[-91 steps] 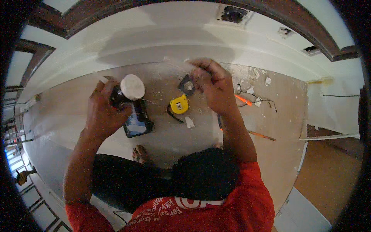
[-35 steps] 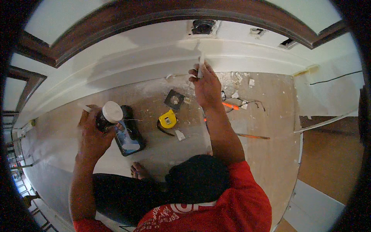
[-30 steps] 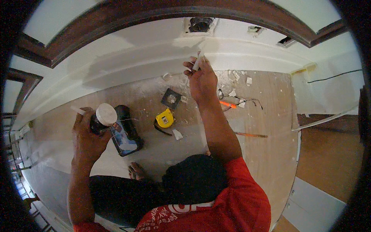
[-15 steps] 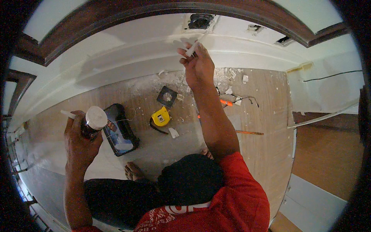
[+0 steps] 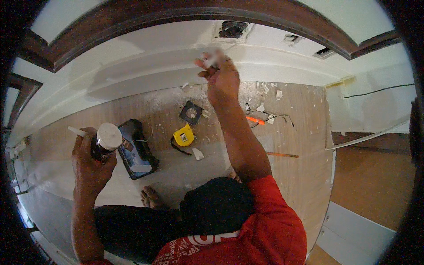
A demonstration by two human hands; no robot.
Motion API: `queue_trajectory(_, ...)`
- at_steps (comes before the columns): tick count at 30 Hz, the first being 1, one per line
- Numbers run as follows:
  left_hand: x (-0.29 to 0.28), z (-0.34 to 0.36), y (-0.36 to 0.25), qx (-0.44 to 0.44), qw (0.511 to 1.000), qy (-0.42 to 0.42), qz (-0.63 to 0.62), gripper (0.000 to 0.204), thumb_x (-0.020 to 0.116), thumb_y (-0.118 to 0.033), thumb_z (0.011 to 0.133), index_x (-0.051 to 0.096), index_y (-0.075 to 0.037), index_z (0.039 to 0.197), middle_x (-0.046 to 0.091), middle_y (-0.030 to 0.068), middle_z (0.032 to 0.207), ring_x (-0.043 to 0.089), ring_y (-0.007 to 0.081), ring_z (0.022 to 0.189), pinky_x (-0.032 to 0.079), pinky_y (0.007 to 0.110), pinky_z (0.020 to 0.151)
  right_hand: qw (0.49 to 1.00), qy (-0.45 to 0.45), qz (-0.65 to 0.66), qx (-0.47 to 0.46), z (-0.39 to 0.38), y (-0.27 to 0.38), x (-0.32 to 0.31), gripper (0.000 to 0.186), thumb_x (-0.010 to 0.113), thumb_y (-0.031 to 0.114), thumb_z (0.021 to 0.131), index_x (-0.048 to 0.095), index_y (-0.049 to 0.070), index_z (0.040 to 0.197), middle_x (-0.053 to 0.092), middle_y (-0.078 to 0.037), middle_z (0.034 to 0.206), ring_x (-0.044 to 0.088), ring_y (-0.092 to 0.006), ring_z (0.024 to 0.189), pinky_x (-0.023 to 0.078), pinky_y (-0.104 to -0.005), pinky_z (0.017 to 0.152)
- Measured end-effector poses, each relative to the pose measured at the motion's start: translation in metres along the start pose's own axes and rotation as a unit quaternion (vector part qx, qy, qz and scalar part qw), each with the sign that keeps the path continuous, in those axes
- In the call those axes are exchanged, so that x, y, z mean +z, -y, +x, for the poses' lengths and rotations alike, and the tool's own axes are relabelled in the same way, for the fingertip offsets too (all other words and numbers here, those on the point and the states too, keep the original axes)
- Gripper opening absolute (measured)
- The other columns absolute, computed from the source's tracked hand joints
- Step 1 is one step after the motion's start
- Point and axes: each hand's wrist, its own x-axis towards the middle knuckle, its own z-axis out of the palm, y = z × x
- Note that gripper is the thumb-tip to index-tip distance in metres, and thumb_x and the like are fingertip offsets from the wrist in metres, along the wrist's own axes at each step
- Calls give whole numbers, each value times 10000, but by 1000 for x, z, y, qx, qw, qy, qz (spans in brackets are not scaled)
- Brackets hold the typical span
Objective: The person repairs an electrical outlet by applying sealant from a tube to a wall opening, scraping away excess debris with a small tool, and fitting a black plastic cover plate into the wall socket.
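My left hand [image 5: 92, 165] grips a dark container [image 5: 100, 154] with a white lid [image 5: 108, 135], along with a slim white stick [image 5: 77, 131] jutting out leftward. My right hand [image 5: 223, 79] is raised to the white wall ledge [image 5: 145, 68] below a square dark opening [image 5: 233, 30], fingers round a pale white piece [image 5: 214, 59], blurred by motion. Just right of the container lies a black case [image 5: 138, 150] with a picture on it. A yellow tape measure [image 5: 183, 135] and a dark square plate [image 5: 191, 112] lie between my arms.
White scraps [image 5: 279, 93], a tangled dark wire [image 5: 285, 118], an orange-handled tool [image 5: 255, 120] and a thin orange rod [image 5: 282, 154] lie on the right of the wood-look surface [image 5: 300, 185]. A brown frame [image 5: 194, 11] spans the top; a pale loose strip [image 5: 371, 138] is at right.
My right hand has risen to the wall, then drifted left with the white piece. My left hand has moved left and down with the container, exposing more of the black case.
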Motion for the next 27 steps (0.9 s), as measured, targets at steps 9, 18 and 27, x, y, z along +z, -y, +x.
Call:
queue_trajectory(9, 0, 3, -11, -23, 1000, 16, 6, 484, 761, -8, 682, 585, 0, 1133, 605, 201, 1043, 678, 366, 922, 558, 418, 781, 1000, -10, -26, -12, 20, 7, -16, 340, 464, 278, 1051, 527, 28, 1273, 668, -115, 1045, 711, -271, 874, 519, -344, 661)
queue_trajectory(18, -1, 1, -8, -41, 999, 4, -7, 471, 758, -8, 685, 589, -5, 1125, 604, 204, 1015, 666, 381, 916, 550, 429, 771, 998, 42, 3, 48, 10, -22, 26, 279, 549, 242, 1022, 579, 28, 1198, 659, -114, 968, 700, -275, 787, 510, -331, 607)
queue_trajectory(27, 4, -1, -7, -36, 999, -12, -28, 508, 772, -20, 704, 581, 31, 1173, 604, 202, 1051, 676, 343, 934, 562, 410, 786, 990, 80, 56, 104, -16, -1, -16, 380, 546, 301, 1018, 585, -1, 1245, 597, -62, 835, 539, -195, 632, 485, -350, 611)
